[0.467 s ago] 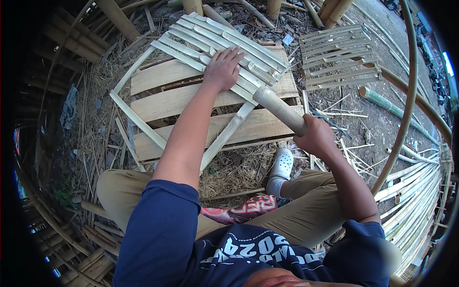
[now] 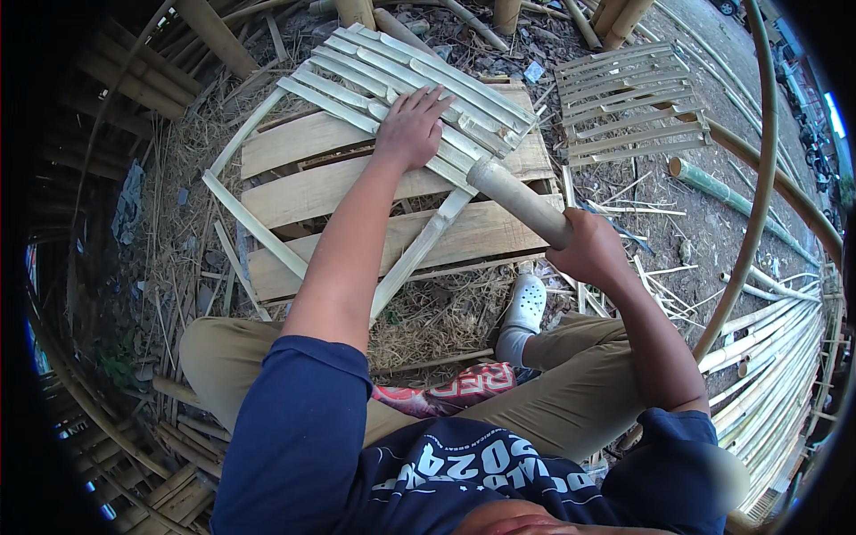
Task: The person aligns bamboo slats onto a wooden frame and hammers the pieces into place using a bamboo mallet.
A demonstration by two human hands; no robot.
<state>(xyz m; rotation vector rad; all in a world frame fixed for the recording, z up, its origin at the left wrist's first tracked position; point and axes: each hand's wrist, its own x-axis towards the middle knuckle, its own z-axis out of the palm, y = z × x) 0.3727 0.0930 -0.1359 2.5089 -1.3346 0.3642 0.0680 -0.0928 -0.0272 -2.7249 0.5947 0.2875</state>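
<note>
My left hand (image 2: 412, 130) lies spread on a panel of split bamboo slats (image 2: 357, 73), its palm pressing the nearer slats. My right hand (image 2: 588, 245) is wrapped round one end of a short, thick bamboo club (image 2: 517, 202). The club's far end rests on or hovers just above the panel's right corner; I cannot tell which. Two longer bamboo strips, one on the left (image 2: 254, 227) and one nearer the middle (image 2: 417, 257), run from the panel toward me. Beneath it all stands a low platform of wooden planks (image 2: 312, 192), with gaps between the boards.
A second slatted bamboo panel (image 2: 629, 102) lies on the ground at the far right. Beyond it are a green bamboo pole (image 2: 740, 198) and a pile of long bamboo poles (image 2: 771, 374). Straw and offcuts cover the ground. My white clog (image 2: 526, 303) is by the platform's near edge.
</note>
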